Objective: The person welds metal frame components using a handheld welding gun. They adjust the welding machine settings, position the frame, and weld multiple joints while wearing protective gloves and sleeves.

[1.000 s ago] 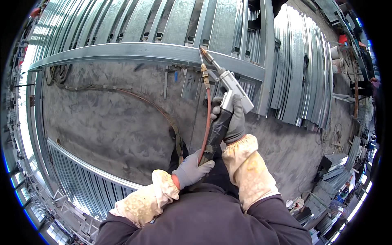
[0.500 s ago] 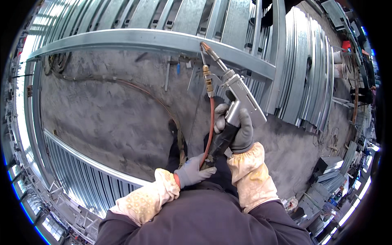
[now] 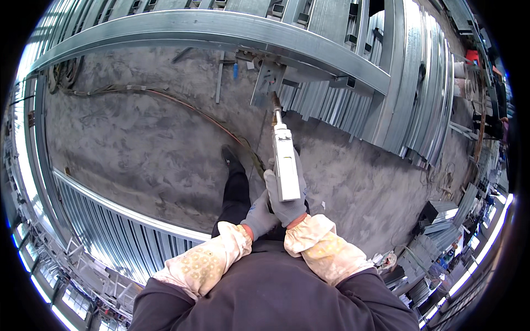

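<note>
My right hand [image 3: 287,201], in a grey glove with a tan sleeve guard, grips a silver pneumatic hand tool [image 3: 286,163]. The tool's thin nose points away from me toward a small steel bracket [image 3: 267,83] under a long galvanised steel channel [image 3: 221,30]. My left hand [image 3: 259,218], also gloved, rests against the underside of the tool beside my right hand. Whether its fingers close on the tool or its hose is hidden. An orange air hose [image 3: 182,107] trails across the concrete floor [image 3: 138,154] toward my feet.
My dark shoe [image 3: 229,157] stands on the concrete. A steel frame panel [image 3: 121,226] lies at lower left. Stacks of steel channels [image 3: 408,94] fill the right. A coil of cable [image 3: 63,74] lies at far left. Loose metal parts [image 3: 436,220] crowd the lower right.
The tool has swung from tilted and angled to the left to pointing straight ahead at the bracket. My left hand has come up against the tool. The view has moved closer to the channel.
</note>
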A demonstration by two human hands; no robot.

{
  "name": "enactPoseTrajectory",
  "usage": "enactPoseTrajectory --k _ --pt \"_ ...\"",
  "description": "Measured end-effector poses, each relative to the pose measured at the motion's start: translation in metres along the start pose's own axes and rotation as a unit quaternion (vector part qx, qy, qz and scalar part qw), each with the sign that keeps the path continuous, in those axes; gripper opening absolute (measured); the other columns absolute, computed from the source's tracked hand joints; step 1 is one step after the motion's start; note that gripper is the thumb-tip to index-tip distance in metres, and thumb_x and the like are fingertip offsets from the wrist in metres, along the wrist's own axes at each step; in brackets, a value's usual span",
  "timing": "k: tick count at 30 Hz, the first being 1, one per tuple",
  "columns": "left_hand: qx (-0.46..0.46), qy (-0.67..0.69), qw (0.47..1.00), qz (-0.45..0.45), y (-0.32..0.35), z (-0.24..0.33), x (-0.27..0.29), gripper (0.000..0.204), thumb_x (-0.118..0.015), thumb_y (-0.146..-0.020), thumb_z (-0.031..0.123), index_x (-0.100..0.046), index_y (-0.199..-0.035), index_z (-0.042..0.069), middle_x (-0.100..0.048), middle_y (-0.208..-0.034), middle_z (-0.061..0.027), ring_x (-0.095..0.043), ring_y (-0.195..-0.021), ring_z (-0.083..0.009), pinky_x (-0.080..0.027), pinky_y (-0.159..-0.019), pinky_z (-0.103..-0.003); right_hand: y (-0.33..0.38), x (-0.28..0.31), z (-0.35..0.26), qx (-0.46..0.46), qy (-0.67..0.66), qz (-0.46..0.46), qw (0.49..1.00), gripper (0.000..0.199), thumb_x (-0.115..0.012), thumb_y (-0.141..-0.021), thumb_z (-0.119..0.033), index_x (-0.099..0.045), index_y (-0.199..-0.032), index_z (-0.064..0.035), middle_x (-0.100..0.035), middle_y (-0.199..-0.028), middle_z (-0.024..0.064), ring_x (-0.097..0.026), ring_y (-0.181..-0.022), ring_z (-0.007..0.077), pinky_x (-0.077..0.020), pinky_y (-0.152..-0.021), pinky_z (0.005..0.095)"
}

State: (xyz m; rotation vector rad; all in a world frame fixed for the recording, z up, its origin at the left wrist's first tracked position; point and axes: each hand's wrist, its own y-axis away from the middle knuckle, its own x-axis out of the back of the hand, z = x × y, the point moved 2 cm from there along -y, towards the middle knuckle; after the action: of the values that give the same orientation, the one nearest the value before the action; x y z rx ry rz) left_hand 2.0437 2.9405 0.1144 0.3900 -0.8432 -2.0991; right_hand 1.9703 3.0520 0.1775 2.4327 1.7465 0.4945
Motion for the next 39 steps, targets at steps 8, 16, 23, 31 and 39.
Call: enactPoseTrajectory --k 8,16,23,31,39 --pt "-0.049 0.01 0.999 -0.022 -0.005 -0.012 0.0 0.065 -0.081 -0.08 0.019 -0.049 -0.133 0.002 -0.07 -0.115 -0.0165 -0.069 -0.106 -0.0257 -0.054 -0.089 -0.036 -0.002 0.0 0.008 0.025 0.123 -0.014 0.992 0.074 -0.073 -0.087 -0.012 -0.036 -0.15 0.0036 -0.057 -0.136 0.022 -0.062 -0.119 0.0351 -0.0519 -0.099 0.0374" --pt "-0.05 0.006 0.997 -0.054 -0.008 -0.026 0.004 0.051 -0.08 -0.082 0.02 -0.055 -0.123 0.002 -0.073 -0.102 -0.0138 -0.071 -0.094 -0.0232 -0.056 -0.081 -0.036 -0.004 -0.006 0.006 0.007 0.12 -0.025 0.992 0.08 -0.075 -0.087 -0.02 -0.033 -0.151 0.0028 -0.054 -0.14 0.0245 -0.061 -0.121 0.0363 -0.0521 -0.098 0.0376" --pt "-0.078 -0.005 0.996 -0.048 -0.011 -0.032 0.003 0.051 -0.078 -0.084 0.023 -0.054 -0.125 0.003 -0.072 -0.103 -0.0141 -0.071 -0.093 -0.0238 -0.056 -0.081 -0.036 -0.005 -0.007 0.008 0.004 0.14 -0.034 0.99 0.083 -0.075 -0.087 -0.022 -0.031 -0.153 0.0017 -0.052 -0.142 0.0246 -0.061 -0.122 0.0374 -0.0526 -0.098 0.0382" --pt "-0.03 0.021 0.998 -0.059 -0.009 -0.019 0.007 0.054 -0.078 -0.083 0.023 -0.051 -0.126 0.004 -0.072 -0.1 -0.0123 -0.071 -0.09 -0.0218 -0.055 -0.079 -0.035 -0.005 -0.006 0.008 -0.004 0.144 -0.037 0.989 0.082 -0.075 -0.088 -0.025 -0.031 -0.152 0.0028 -0.052 -0.142 0.025 -0.06 -0.122 0.0384 -0.0519 -0.099 0.0389" --pt "-0.049 0.035 0.997 -0.038 -0.011 -0.026 0.003 0.057 -0.081 -0.079 0.019 -0.051 -0.125 0.004 -0.072 -0.097 -0.01 -0.07 -0.087 -0.0188 -0.056 -0.076 -0.034 -0.007 -0.002 0.002 0.005 0.138 -0.047 0.989 0.082 -0.074 -0.088 -0.023 -0.031 -0.152 0.0036 -0.052 -0.14 0.0254 -0.059 -0.122 0.0384 -0.0502 -0.1 0.0383"
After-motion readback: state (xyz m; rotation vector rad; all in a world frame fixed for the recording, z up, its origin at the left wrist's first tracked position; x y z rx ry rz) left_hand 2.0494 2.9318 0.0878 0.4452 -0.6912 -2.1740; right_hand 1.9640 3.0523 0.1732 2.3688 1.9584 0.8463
